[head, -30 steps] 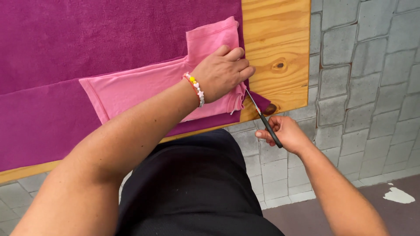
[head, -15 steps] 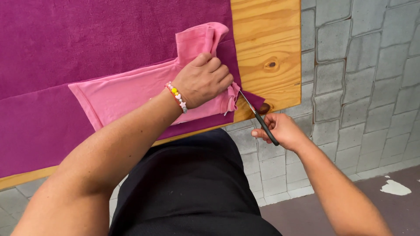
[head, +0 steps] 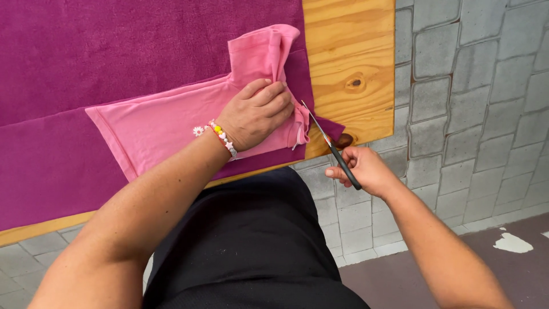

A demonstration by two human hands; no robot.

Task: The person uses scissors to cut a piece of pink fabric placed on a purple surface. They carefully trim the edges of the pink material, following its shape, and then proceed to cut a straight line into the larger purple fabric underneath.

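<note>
**Pink cloth pinned flat, scissors at its edge**

Pressed the left hand (head: 255,113) palm-down on the folded pink garment (head: 166,123), fingers (head: 273,97) laid close together and pointing toward 1 o'clock, tips resting just short of the cloth's right-hand edge. Wore a beaded bracelet (head: 218,134) with small flower beads on that wrist.

Lay spread on a magenta cloth (head: 86,63), the garment, with its long flat part running out toward 9 o'clock from the left hand and a bunched, upright fold rising at 12 o'clock, just beyond the fingertips. Covered most of a wooden counter (head: 351,51), the magenta cloth, leaving bare grain and a dark knot at 2 o'clock.

Gripped black-handled scissors (head: 331,144) in the right hand (head: 360,170), fingers curled tight around the handles, at 4 o'clock from the left hand and off the counter's near edge. Pointed the blades toward 11 o'clock, the tip reaching the garment's right edge just beside the left hand's little finger. Could not tell whether the blades stood parted or together.

Showed grey paving blocks (head: 457,86) below and to the right of the counter.
</note>
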